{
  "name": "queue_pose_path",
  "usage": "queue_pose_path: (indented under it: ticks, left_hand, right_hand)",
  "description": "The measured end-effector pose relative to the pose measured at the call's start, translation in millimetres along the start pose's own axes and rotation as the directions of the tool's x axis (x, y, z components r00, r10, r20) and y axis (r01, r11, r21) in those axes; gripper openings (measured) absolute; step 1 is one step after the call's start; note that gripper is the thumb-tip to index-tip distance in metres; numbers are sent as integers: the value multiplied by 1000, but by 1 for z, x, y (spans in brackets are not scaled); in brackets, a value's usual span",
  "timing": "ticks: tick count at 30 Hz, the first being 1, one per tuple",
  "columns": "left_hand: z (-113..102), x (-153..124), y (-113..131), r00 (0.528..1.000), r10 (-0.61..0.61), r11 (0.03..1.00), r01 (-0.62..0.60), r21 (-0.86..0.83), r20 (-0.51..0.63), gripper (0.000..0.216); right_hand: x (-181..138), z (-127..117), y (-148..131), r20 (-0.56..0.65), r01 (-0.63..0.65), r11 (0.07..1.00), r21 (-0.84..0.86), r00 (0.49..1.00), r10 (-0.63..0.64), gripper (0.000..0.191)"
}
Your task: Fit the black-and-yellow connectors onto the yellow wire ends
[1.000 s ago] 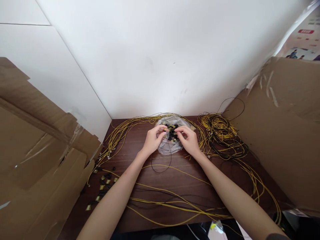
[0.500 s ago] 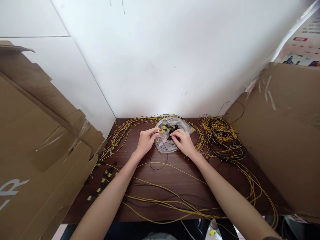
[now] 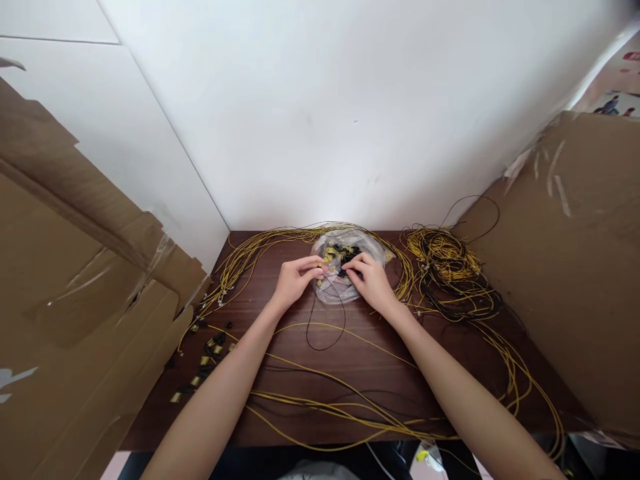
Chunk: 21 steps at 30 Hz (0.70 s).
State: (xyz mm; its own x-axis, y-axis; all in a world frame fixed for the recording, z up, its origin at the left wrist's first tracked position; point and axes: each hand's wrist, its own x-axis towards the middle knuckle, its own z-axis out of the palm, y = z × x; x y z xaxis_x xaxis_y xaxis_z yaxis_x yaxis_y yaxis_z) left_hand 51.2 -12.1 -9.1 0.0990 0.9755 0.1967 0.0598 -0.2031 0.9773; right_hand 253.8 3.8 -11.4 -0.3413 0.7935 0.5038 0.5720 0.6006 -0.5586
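A clear plastic bag (image 3: 345, 293) lies open near the back of the table, with small black and yellow parts (image 3: 345, 252) inside. My left hand (image 3: 299, 279) is at the bag's left side, thumb and fingers pinched on a small yellow part (image 3: 321, 265). A thin black wire (image 3: 344, 327) hangs in a loop below the hands. Over the right side of the bag, my right hand (image 3: 370, 279) has its thumb and fingertips close together by the black parts. What the right fingertips hold, if anything, is too small to make out.
Yellow wires (image 3: 250, 250) curve along the table's back, and a tangled wire coil (image 3: 440, 257) sits at right. More yellow wires (image 3: 340, 407) cross the front. Several black-and-yellow parts (image 3: 205, 360) lie at left. Cardboard walls (image 3: 100, 280) flank the dark brown table (image 3: 280, 333).
The black wire loop has swung slightly right and lower. Both hands stay over the bag with only small finger movements. The view has shifted a little.
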Motion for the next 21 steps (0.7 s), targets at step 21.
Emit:
queue_pose_path:
  ticks: [21]
  left_hand:
    - [3,0,3,995,-6,999,1,41,101,35]
  right_hand:
    - [2,1,4,2,-113,993,12,994,113,15]
